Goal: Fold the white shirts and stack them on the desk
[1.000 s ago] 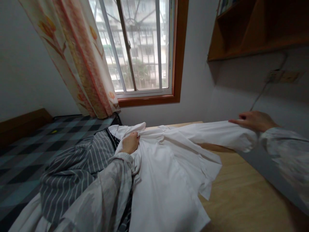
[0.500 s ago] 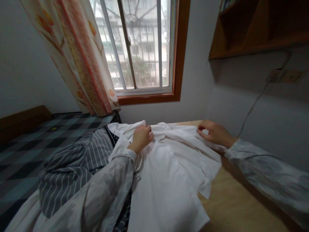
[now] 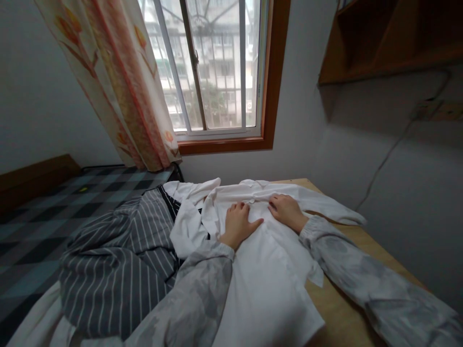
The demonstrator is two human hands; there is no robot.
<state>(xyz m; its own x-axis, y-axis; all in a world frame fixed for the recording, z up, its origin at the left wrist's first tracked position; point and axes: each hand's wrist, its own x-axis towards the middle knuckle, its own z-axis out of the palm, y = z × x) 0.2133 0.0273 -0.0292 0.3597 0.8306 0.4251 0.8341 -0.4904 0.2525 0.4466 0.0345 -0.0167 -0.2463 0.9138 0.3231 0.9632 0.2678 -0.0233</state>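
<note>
A white shirt (image 3: 264, 270) lies spread over the wooden table, its collar toward the window and one sleeve stretched out to the right. My left hand (image 3: 239, 222) rests on the upper middle of the shirt, palm down with the thumb apart. Close by on the right, my right hand (image 3: 287, 210) lies on the cloth with its fingers spread and slightly bent. Neither hand grips the fabric. Part of the shirt's right side is covered by my right forearm.
Left of the shirt lies a heap of grey striped cloth (image 3: 112, 274), beside a bed with a checked cover (image 3: 32, 231). The wooden tabletop (image 3: 347, 303) shows on the right. A cable (image 3: 383, 161) hangs down the wall, below a wooden shelf (image 3: 383, 62).
Both hands have come together over the middle of the shirt. My right hand has let go of the cloth at the right, and the right sleeve now lies extended.
</note>
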